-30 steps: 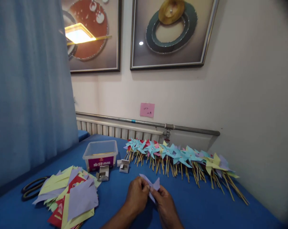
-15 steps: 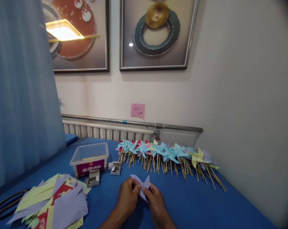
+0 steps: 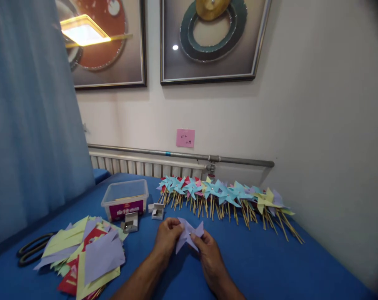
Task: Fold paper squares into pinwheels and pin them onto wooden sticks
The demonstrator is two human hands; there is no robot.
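Note:
Between my hands is a purple paper pinwheel (image 3: 186,236), its blades folded and a small silvery pin showing at the centre. My left hand (image 3: 170,234) pinches its left side between thumb and fingers. On the right side, my right hand (image 3: 208,252) grips it, with the thumb close to the pin. No stick shows on this pinwheel. Just beyond my hands stand two small open cardboard boxes, the nearer box (image 3: 130,223) and the farther box (image 3: 157,211).
Finished pinwheels (image 3: 212,189) on sticks lie in a long row by the wall. A clear plastic tub (image 3: 125,196) holds some sticks. Coloured paper sheets (image 3: 103,257) are piled at left, beside black-handled scissors (image 3: 35,248). A curtain (image 3: 35,116) hangs at left.
The purple pinwheel has turned to show its face and centre pin, with its blades more spread. Both hands still hold it. The whole view has tilted downward and shifted slightly left.

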